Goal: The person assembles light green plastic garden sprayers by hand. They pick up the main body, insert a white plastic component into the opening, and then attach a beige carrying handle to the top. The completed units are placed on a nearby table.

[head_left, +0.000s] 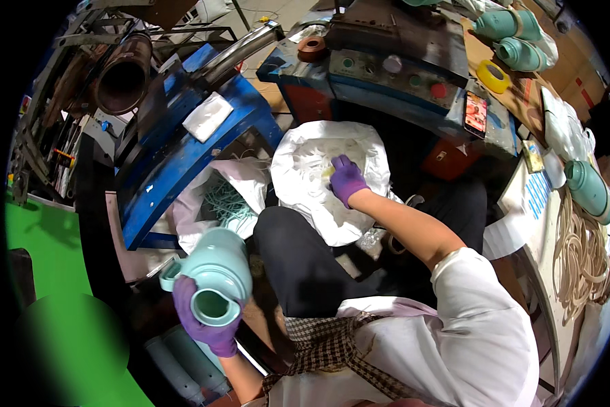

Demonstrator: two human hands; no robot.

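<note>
A blue machine frame (183,156) fills the far left, with a control panel (393,71) of coloured buttons beyond the middle. Near the centre an open white sack (305,197) stands by the person's dark-trousered knee; the right hand (347,179), in a purple glove, reaches into it, fingers curled on something pale that cannot be made out. At the near left, the left hand (206,324), also gloved purple, is clenched around a mint-green jug (217,278), its open mouth facing up. More mint-green jugs (515,37) lie on the worktop (542,244) at far right.
</note>
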